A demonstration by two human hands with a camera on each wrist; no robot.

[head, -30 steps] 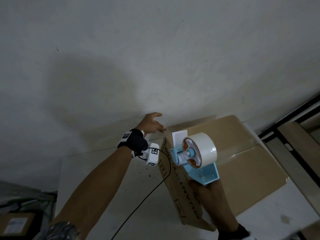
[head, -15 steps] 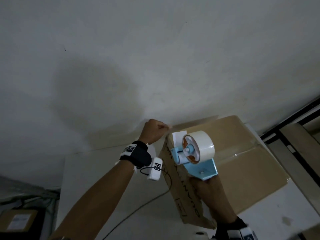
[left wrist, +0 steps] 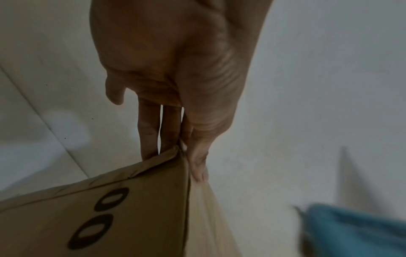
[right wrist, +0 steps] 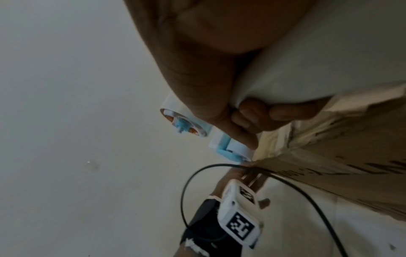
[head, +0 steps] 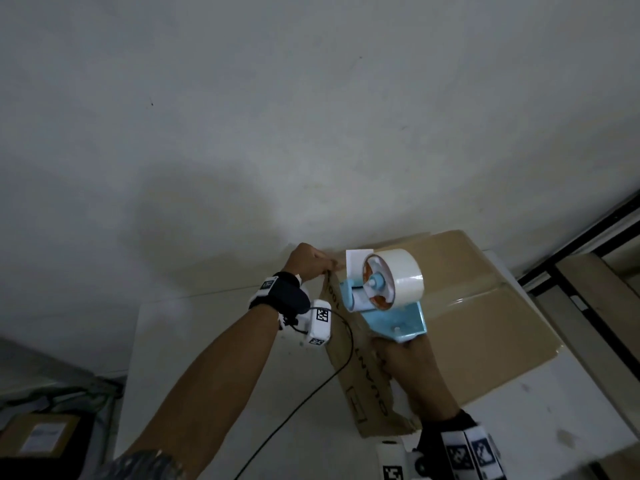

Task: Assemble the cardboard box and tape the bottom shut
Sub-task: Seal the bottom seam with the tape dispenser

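Note:
A brown cardboard box (head: pixel 485 327) lies on a white table (head: pixel 207 341) against the wall, with a glossy tape strip along its top seam. My left hand (head: pixel 327 268) grips the box's far left corner. In the left wrist view the thumb of that hand (left wrist: pixel 184 153) lies on one face of the box (left wrist: pixel 131 217) and the fingers on the other. My right hand (head: pixel 398 351) grips the handle of a blue tape dispenser (head: pixel 394 317). Its white tape roll (head: pixel 405 271) stands over the box's left edge. In the right wrist view the fingers (right wrist: pixel 252 118) curl round the handle.
The bare wall rises right behind the box. Flat cardboard sheets (head: pixel 606 306) and a black rail (head: pixel 571 258) lie to the right. A labelled carton (head: pixel 41 441) sits low at the left. A black cable (head: pixel 311 393) hangs from my left wrist across the table.
My left hand, open above the corner a second ago, has closed on the box's far left corner. The dispenser has shifted slightly toward that corner.

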